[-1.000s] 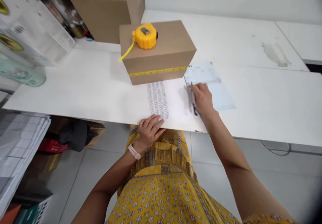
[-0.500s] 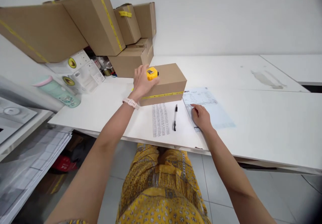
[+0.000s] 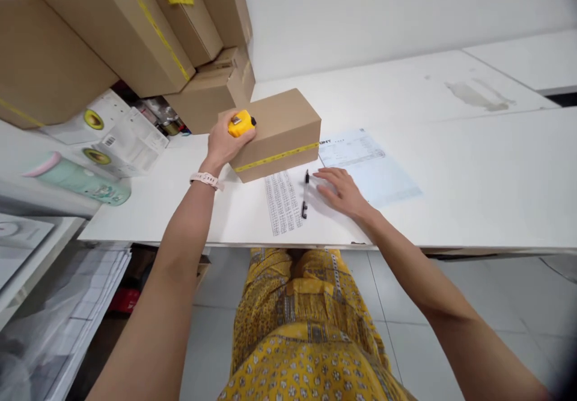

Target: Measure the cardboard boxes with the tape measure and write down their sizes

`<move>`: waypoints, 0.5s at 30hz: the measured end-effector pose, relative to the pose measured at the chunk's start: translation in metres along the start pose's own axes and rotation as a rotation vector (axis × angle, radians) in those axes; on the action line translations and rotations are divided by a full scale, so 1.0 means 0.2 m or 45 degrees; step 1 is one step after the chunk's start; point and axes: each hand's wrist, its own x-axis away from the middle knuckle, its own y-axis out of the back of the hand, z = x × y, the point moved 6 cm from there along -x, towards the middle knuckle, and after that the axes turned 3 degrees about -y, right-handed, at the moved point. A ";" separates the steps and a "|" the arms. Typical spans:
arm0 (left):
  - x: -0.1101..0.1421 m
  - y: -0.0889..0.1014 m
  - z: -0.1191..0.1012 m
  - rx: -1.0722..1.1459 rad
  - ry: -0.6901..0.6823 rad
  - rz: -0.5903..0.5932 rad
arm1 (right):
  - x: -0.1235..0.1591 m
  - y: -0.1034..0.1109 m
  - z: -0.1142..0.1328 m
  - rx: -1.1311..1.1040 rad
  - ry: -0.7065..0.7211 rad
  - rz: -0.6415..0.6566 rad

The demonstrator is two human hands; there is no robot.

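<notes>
My left hand [image 3: 224,140] is closed around a yellow tape measure [image 3: 241,124] at the left end of a brown cardboard box [image 3: 283,119]. Yellow tape runs along the box's front side. My right hand [image 3: 340,191] hovers or rests over the table with its fingers stretched out and apart, holding nothing. Just left of its fingertips lies a black-capped clear pen [image 3: 305,193]. A sheet with printed columns [image 3: 283,205] lies left of the pen, partly under the box's near edge. Behind my right hand is a pale blue printed form [image 3: 383,175], partly covered by the hand.
Several large cardboard boxes [image 3: 117,28] are stacked at the back left, above white avocado-printed cartons [image 3: 130,136]. A mint tumbler [image 3: 85,180] with a pink lid lies tilted at the left. The white table [image 3: 487,184] runs along the wall to the right.
My right hand has moved off the blue form towards the pen, and its fingers have spread. The left hand still holds the tape measure at the box. The camera view has shifted and tilted.
</notes>
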 end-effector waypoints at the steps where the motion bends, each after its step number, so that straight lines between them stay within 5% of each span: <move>1: 0.00 0.00 0.01 -0.028 -0.026 -0.020 | 0.01 -0.04 0.02 0.077 0.020 0.061; 6: 0.01 0.01 0.02 -0.084 -0.189 -0.014 | 0.12 -0.10 -0.04 0.277 -0.269 0.081; 11: 0.00 0.00 0.01 0.025 -0.252 0.107 | 0.22 -0.06 0.00 0.187 -0.280 0.002; 15: 0.01 -0.02 -0.02 0.058 -0.271 0.064 | 0.24 -0.04 0.00 0.093 -0.352 -0.078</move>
